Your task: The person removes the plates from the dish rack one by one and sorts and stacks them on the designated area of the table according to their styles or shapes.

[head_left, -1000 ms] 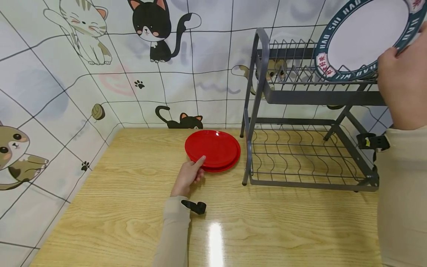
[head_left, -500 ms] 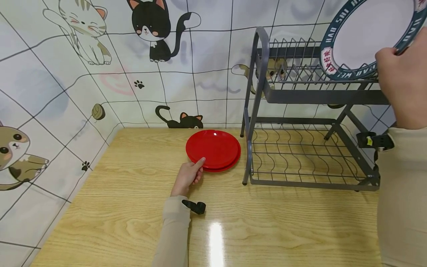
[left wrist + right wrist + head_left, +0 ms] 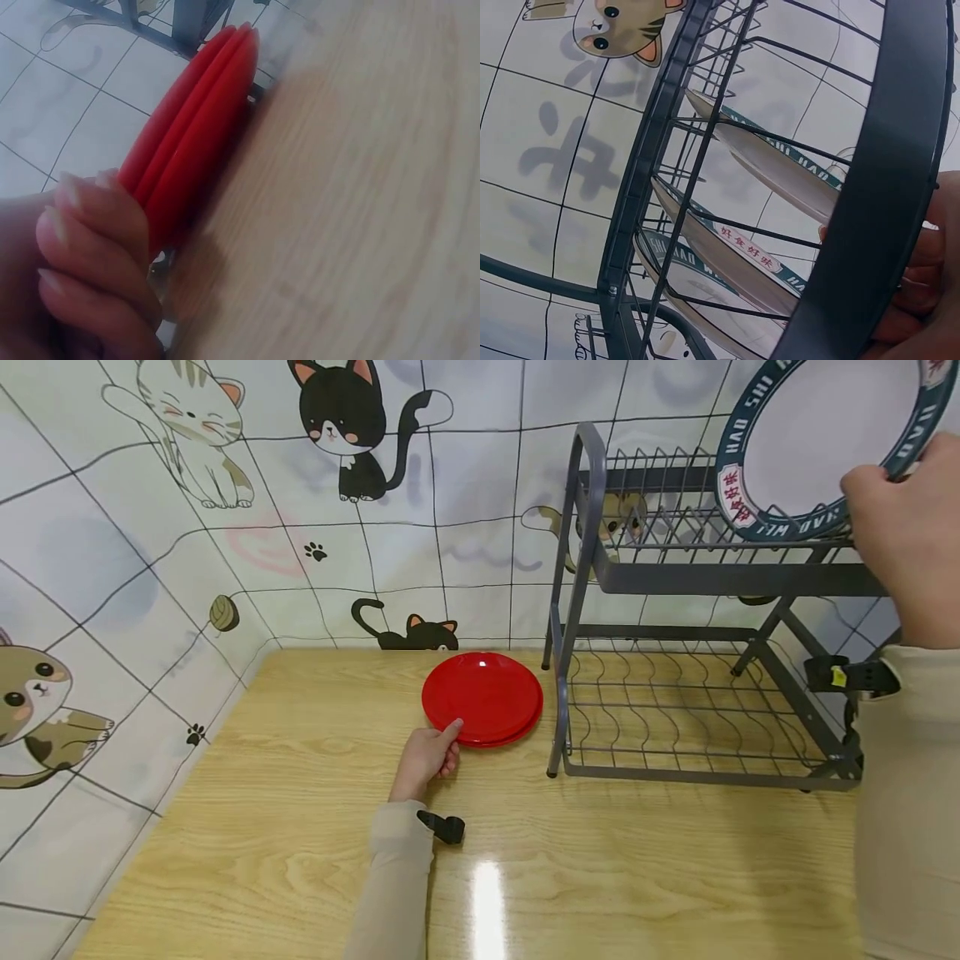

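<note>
In the head view, a small stack of red plates (image 3: 482, 697) lies on the wooden table, left of the dish rack. My left hand (image 3: 424, 758) pinches its near-left rim, thumb on top. The left wrist view shows curled fingers (image 3: 94, 251) at the stacked red rims (image 3: 191, 135). At upper right, my right hand (image 3: 911, 531) grips the lower right rim of a white plate (image 3: 832, 439) with a teal lettered border. That plate leans on edge in the rack's upper tier. In the right wrist view, plates (image 3: 739, 255) stand tilted between wires, the hand (image 3: 922, 285) partly hidden behind the frame.
The two-tier grey metal dish rack (image 3: 735, 579) stands against the tiled wall (image 3: 480, 552) with cat drawings. Its lower wire shelf (image 3: 690, 710) sits just above the table. Wooden tabletop (image 3: 645, 868) stretches in front. A wall closes off the left side.
The white plate has shifted slightly to the right, and my right hand has moved a little with it. My left hand stays at the red plates' rim, which has slid very slightly right.
</note>
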{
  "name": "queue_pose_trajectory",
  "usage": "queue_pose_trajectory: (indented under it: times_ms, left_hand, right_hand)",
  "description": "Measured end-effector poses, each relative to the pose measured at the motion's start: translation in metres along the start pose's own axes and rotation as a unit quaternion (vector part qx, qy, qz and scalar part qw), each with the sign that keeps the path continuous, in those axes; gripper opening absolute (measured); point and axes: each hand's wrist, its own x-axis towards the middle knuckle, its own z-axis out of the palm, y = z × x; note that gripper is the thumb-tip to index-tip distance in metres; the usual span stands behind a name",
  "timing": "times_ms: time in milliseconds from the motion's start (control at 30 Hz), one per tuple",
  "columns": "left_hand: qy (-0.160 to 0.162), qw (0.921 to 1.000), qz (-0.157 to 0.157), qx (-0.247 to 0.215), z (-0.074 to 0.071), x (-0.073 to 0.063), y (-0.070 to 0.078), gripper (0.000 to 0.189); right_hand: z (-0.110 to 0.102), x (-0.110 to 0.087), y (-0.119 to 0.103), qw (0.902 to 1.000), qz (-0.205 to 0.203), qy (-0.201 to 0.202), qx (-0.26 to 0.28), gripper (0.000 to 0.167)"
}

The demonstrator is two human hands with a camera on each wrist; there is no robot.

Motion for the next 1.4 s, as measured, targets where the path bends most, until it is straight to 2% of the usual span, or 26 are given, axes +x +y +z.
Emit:
queue_pose_trajectory:
  times_ms: [333, 567, 833, 967, 1067, 1233, 1333, 1400]
  left_hand:
    - [0.014, 0.9986, 0.017, 0.048, 0.004, -0.002, 0.001, 0.050]
    - [0.024, 0.9971, 0.026, 0.068, 0.005, -0.001, 0.002, 0.050]
    - [0.039, 0.9970, 0.035, 0.057, 0.006, -0.001, 0.002, 0.050]
    - [0.036, 0.9972, 0.036, 0.054, 0.006, -0.002, 0.002, 0.051]
    - [0.033, 0.9975, 0.034, 0.053, 0.005, -0.003, 0.003, 0.050]
    - [0.032, 0.9965, 0.043, 0.064, 0.003, -0.004, 0.007, 0.049]
    - [0.030, 0.9963, 0.046, 0.066, 0.003, -0.004, 0.009, 0.048]
    - [0.028, 0.9966, 0.042, 0.065, 0.003, -0.004, 0.010, 0.047]
  right_hand:
    - [-0.003, 0.003, 0.000, 0.9998, 0.010, -0.017, -0.006, 0.046]
    - [-0.004, 0.003, 0.002, 0.9996, 0.015, -0.017, 0.017, 0.033]
    - [-0.005, 0.000, 0.003, 0.9999, 0.003, -0.008, 0.009, 0.023]
    - [-0.003, -0.004, 0.003, 0.9997, -0.014, 0.016, 0.013, 0.023]
    - [-0.002, -0.008, 0.001, 0.9988, -0.019, 0.043, 0.015, 0.033]
    - [-0.003, -0.015, -0.001, 0.9965, 0.009, 0.082, 0.016, 0.047]
    - [-0.002, -0.015, 0.003, 0.9947, 0.016, 0.100, 0.018, 0.047]
    - [-0.002, -0.013, 0.006, 0.9944, 0.027, 0.098, 0.026, 0.046]
